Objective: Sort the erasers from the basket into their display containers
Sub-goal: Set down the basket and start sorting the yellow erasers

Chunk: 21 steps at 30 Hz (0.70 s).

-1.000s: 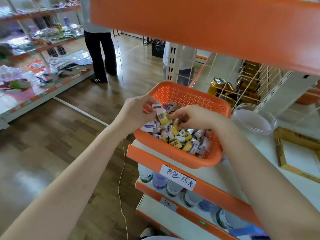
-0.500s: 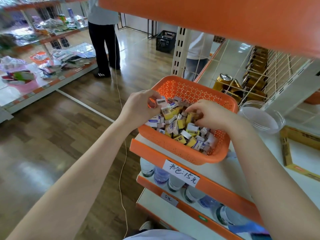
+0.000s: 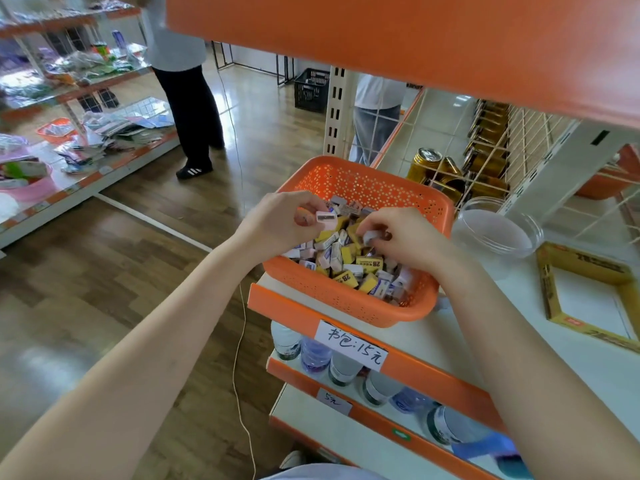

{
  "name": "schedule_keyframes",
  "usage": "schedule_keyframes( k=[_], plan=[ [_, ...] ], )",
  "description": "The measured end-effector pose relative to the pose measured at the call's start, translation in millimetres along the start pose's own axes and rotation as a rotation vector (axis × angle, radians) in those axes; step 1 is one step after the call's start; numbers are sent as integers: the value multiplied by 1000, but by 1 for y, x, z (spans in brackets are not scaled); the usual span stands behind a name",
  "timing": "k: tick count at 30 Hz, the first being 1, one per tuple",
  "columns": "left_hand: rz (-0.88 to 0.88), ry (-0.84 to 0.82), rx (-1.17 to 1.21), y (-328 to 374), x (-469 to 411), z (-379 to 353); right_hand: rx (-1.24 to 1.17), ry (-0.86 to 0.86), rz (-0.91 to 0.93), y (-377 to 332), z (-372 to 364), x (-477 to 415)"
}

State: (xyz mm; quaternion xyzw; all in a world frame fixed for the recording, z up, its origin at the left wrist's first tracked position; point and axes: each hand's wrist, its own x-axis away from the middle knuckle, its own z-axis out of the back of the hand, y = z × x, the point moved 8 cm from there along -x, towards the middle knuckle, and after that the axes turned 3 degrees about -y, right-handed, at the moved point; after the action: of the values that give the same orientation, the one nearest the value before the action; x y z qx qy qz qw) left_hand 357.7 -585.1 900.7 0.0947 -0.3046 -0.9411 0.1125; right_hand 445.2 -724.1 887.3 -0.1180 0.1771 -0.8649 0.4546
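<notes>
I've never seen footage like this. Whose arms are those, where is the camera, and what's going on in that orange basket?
There is no machine here. These are a person's two bare arms, filmed by one wide-angle camera worn on their head and looking forward and down. That is why the arms seem to grow from the bottom of the picture. On the white shelf stands an orange basket full of small erasers, yellow and white. The left hand grips a white eraser above the basket. The right hand pinches a pale eraser over the pile. To the right sit a clear round tub and a yellow cardboard tray, with no erasers visible in either.
</notes>
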Motion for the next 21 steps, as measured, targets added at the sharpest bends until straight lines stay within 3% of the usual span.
schedule_keyframes(
  k=[11, 14, 21],
  plan=[
    [-289, -233, 88, 113, -28, -72, -156, 440, -281, 68, 82, 90],
    [-368, -337, 35, 143, -34, -96, -165, 455, -376, 94, 82, 120],
    [-574, -385, -369, 184, -42, -143, -197, 392, -483, 130, 48, 156]
  ],
)
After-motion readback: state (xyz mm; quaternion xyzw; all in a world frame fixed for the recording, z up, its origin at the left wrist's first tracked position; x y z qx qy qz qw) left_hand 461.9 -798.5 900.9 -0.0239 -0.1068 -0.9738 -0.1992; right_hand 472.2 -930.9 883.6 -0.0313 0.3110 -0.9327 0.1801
